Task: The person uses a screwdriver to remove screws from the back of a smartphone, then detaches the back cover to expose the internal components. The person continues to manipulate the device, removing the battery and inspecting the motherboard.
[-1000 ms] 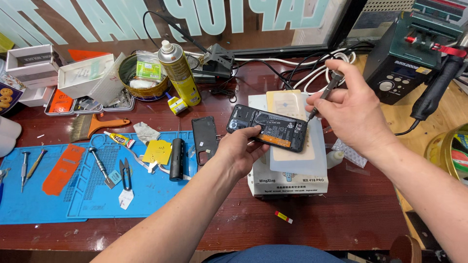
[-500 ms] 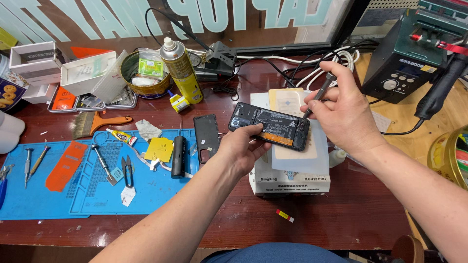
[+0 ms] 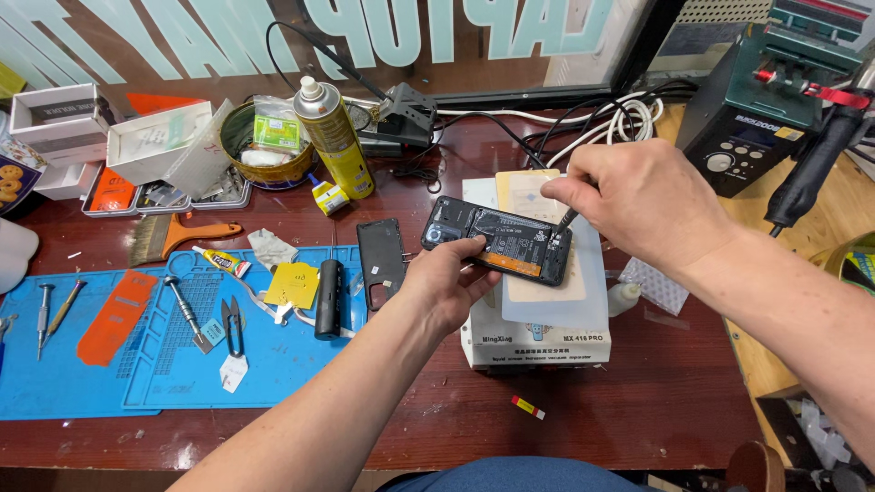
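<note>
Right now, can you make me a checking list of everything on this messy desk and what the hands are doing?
Surface: dark red wooden table, blue work mat on its left.
Job's things: opened phone on a white heating box; thin tool at its top edge.
Clutter: spray can, brush, glue tube, screwdrivers, black back cover.
Hands: left hand grips the phone; right hand grips the tool.
Cables: white and black bundle.
Surroundings: soldering station, lettered window behind.

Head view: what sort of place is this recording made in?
Most likely a phone repair bench. The hands work on an opened phone that lies on a white heating-plate box. Screwdrivers and tweezers lie on a blue work mat, and a soldering station stands at the right.
</note>
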